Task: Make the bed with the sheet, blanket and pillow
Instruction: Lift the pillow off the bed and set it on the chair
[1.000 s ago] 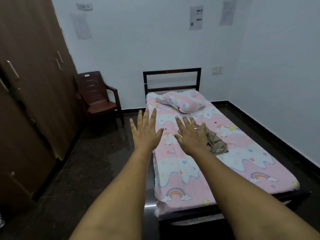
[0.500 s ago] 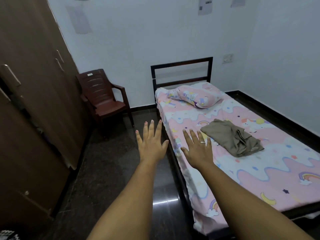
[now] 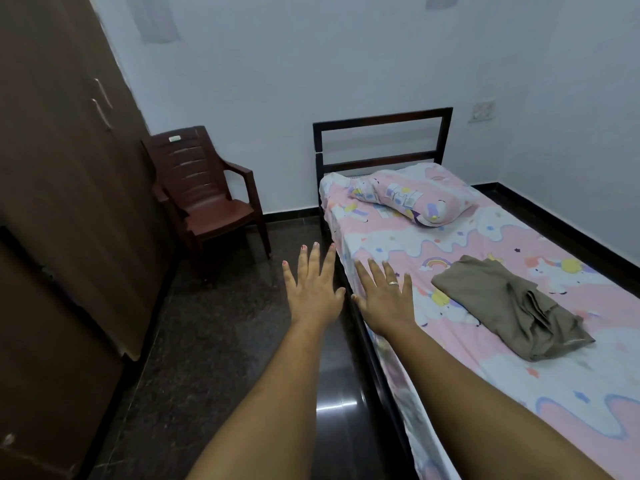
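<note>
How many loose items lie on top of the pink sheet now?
2. The pillow lies at the head end, near the headboard. The folded brown blanket lies near the middle of the sheet. The foot end is out of view; more may hide there.

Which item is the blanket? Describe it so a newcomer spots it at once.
Start at the dark metal-framed bed, covered in a pink rainbow-print sheet. Midway down lies a rumpled olive-brown cloth, the only plain fabric there, unlike the matching patterned pillow.
</note>
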